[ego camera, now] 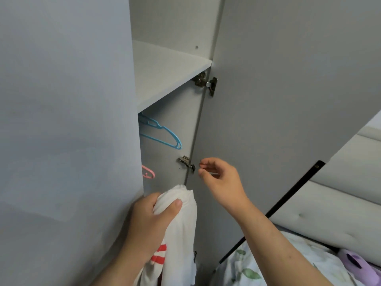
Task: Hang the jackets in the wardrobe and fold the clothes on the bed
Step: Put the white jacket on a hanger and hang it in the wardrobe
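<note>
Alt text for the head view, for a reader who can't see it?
A person's left hand grips a bunched white garment at an open grey wardrobe, while the right hand hovers, fingers loosely curled, beside a door hinge. A blue hanger and a pink hanger hang inside.

The wardrobe (pixel 171 27) stands open in the middle, and its door (pixel 278 89) swings out to the right. A shelf (pixel 165 75) sits inside, up high. The top hanger (pixel 165 133) hangs under the shelf at the left, and the low hanger (pixel 148 172) is below it. The left hand (pixel 148 221) holds a jacket (pixel 181 234) low in front of the wardrobe. The right hand (pixel 222 178) is higher and to the right, in front of the door, near a hinge (pixel 186 163). The bed (pixel 257 265) lies at the lower right, past the door.
</note>
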Demonstrator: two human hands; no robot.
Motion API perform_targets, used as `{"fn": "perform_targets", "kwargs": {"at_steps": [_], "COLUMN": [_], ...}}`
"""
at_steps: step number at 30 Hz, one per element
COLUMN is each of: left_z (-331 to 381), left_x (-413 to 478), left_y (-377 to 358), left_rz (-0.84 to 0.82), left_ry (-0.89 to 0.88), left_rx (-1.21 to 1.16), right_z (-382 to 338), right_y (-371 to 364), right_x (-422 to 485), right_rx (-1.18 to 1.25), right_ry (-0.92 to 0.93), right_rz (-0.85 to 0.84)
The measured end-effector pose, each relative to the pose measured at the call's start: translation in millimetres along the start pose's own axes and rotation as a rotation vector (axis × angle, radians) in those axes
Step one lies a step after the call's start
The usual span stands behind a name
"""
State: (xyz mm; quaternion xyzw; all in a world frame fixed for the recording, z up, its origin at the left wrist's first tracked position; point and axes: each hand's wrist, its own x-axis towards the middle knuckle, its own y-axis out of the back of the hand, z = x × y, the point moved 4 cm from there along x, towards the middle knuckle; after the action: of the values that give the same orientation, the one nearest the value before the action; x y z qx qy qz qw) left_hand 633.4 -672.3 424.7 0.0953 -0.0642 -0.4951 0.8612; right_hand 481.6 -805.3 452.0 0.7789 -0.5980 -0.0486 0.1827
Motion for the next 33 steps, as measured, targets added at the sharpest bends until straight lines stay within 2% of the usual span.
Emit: {"fn": "perform_targets", "kwargs": {"at_steps": [7, 13, 21, 28, 33], "left_z": [-7, -1, -1, 1, -3], "left_x": [26, 38, 40, 40, 39], "left_y": [-19, -24, -29, -31, -30], "left_rz": [0.063, 0.151, 0.266, 0.322, 0.341], "left_ry": [0.075, 0.063, 0.107, 0.122, 0.148], "left_rx": [-0.002, 0.067, 0.098, 0.094, 0.073], "right_z": [22, 22, 31, 30, 15], "right_y": [-31, -79, -150, -147, -133], "right_x": [110, 207, 252, 254, 255], "right_rx": [-0.098, -0.321, -0.665, -0.469, -0.382], "right_ry": [0.060, 0.129, 0.155, 0.225, 0.242], "right_rz": [-0.137, -0.268, -0.501, -0.433, -0.306]}}
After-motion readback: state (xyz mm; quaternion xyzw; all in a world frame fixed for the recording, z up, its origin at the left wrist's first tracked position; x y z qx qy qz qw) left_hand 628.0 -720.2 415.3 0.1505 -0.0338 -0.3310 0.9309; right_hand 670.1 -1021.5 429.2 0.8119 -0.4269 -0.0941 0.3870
